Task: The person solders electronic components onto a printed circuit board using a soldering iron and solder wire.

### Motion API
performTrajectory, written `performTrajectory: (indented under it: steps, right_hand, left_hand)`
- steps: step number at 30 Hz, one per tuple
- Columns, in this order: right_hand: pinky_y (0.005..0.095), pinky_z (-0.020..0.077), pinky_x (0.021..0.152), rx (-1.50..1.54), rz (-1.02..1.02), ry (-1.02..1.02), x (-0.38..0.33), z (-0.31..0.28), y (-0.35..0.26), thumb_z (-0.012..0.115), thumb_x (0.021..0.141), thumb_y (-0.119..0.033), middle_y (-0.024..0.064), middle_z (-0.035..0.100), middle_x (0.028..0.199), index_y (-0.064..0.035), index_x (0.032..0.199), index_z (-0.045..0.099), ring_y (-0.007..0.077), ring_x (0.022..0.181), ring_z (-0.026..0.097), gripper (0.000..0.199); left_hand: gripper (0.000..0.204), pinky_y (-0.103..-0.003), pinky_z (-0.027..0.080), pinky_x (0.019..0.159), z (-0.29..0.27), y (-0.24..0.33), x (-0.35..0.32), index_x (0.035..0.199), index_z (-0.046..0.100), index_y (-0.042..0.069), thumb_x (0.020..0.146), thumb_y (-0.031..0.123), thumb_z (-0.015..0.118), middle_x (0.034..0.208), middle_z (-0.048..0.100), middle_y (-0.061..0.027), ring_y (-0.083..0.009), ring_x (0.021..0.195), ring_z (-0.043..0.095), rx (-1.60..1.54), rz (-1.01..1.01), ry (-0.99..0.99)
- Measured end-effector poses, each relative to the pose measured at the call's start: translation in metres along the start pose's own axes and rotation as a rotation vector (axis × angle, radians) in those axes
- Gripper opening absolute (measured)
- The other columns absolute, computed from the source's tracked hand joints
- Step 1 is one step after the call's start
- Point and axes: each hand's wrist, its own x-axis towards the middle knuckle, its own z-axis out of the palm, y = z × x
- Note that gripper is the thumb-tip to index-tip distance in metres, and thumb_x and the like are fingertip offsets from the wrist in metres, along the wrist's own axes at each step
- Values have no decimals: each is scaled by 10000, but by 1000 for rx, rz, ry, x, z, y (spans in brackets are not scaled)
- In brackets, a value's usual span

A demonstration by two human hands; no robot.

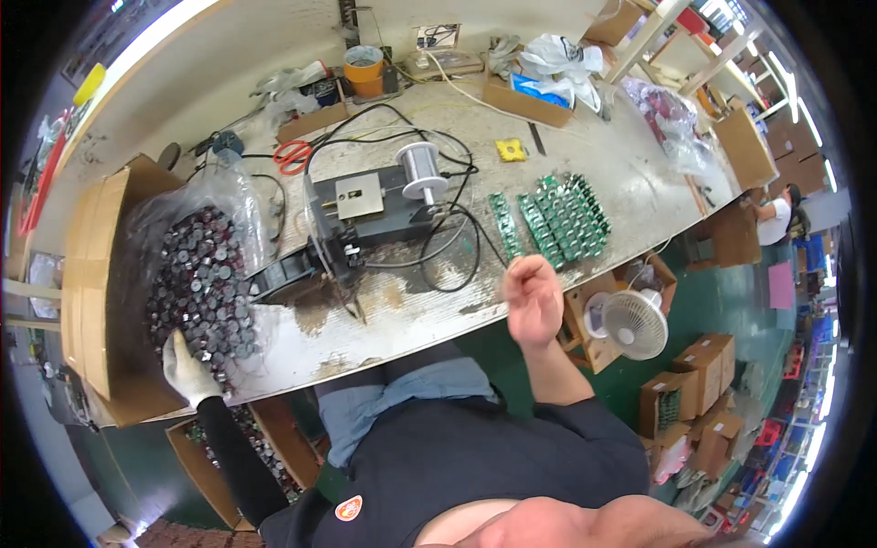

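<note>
Many cylindrical parts (206, 285), gloved hand (188, 372)

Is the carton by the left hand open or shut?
Open: the carton's inside shows, and the round parts lie exposed beside its wall, with the left hand at them.

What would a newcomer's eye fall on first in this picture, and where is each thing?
Probably the heap of small round parts in clear plastic inside the cardboard box at left, with the gloved left hand at its near edge. Then the green circuit boards right of centre, just beyond the bare right hand. Between them stands a dark machine, a pale spool at its right end.
</note>
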Motion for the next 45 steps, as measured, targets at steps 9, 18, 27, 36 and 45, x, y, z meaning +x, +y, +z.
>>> performTrajectory:
  steps: [9,18,27,36,45]
  right_hand:
    - [268,466,671,-981,3,246,-3,-60,21,687,808,-80,74,611,821,9,985,582,136,739,586,225]
    - [474,477,786,-1741,-211,-47,53,-66,54,614,745,-77,227,607,895,35,958,567,393,901,584,246]
    - [442,449,847,-1667,-64,35,54,-46,28,620,766,-113,201,532,1081,18,1114,567,394,997,542,376]
    - [230,425,744,-948,-133,78,-12,-36,15,683,782,38,55,583,1099,-18,1074,614,127,909,545,305]
    - [271,456,837,-612,433,-90,-43,-9,8,707,699,65,87,534,1242,9,1193,564,147,1020,542,518]
  left_hand:
    - [242,-213,355,457,-28,19,37,939,644,14,883,224,537,714,591,-20,-81,507,474,23,84,-132]
    - [222,-273,496,774,-51,38,55,1036,643,-9,888,15,480,989,658,-58,-127,885,608,-64,188,-228]
    - [220,-265,530,609,-27,52,-7,1050,608,-25,891,124,640,864,654,-89,-155,703,634,-410,26,-282]
    - [207,-210,471,615,0,43,-70,1002,644,-37,895,140,642,822,660,-42,-81,669,593,-218,23,-398]
    - [204,-205,428,610,44,-17,-100,979,645,-48,889,135,654,801,630,-22,-63,670,542,-198,-25,-483]
